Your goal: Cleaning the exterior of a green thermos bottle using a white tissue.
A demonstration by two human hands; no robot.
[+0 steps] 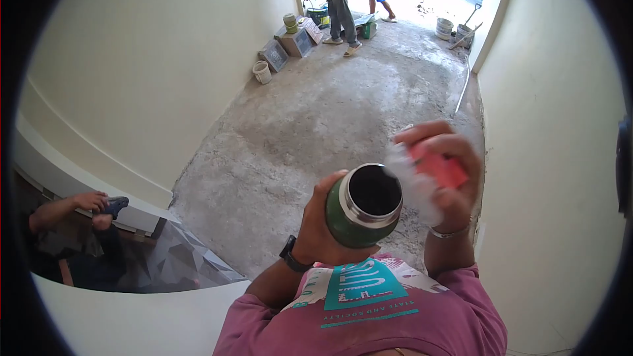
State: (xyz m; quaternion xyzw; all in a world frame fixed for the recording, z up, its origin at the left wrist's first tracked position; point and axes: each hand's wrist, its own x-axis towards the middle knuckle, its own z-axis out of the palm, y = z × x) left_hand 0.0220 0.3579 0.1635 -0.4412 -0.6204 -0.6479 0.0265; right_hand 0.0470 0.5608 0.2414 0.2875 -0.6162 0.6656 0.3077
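My left hand is wrapped around a green metal insulated bottle, which is tilted so that its wide steel-rimmed mouth faces up towards me. No lid sits on the bottle, and its inside looks dark. Just right of the mouth, my right hand holds a crumpled plastic packet, partly red and partly whitish or clear. The packet and the fingers are blurred, and the packet's contents cannot be told.
Rough concrete floor runs between pale walls. Further off, two people stand near a bright doorway, with buckets, a shovel and boxes about. A small pail stands by the left wall. Another person's hand shows at lower left.
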